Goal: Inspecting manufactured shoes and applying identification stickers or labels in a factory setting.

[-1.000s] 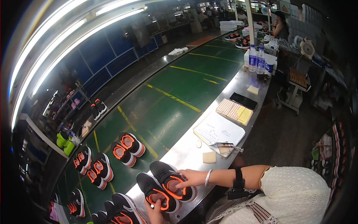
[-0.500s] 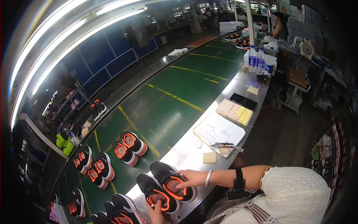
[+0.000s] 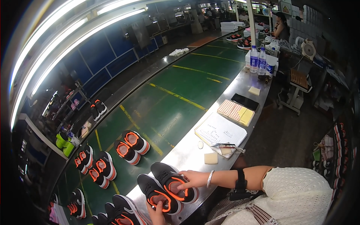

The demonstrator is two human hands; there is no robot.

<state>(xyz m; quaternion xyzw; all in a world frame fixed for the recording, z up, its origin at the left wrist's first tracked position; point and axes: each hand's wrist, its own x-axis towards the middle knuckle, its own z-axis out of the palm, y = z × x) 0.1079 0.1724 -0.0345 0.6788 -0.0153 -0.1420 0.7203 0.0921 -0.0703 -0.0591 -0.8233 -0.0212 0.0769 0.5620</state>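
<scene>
Two black sneakers with orange lining lie side by side on the metal ledge (image 3: 187,153) beside a green conveyor belt (image 3: 168,101). My right hand (image 3: 192,179) rests on the right sneaker (image 3: 170,180), fingers at its opening. My left hand (image 3: 157,213) comes up from the lower edge and holds the heel end of the left sneaker (image 3: 154,193). A silver bracelet and a black band sit on my right forearm.
More black-orange pairs ride the belt (image 3: 131,147) (image 3: 95,167). On the ledge lie a pale block (image 3: 210,158), an open notebook (image 3: 221,129), a dotted pad with yellow notes (image 3: 236,111), a black phone (image 3: 244,101) and water bottles (image 3: 258,60). A person (image 3: 281,26) stands far back.
The pair on the belt has drifted slightly along it. Both hands stay on the two sneakers, almost still.
</scene>
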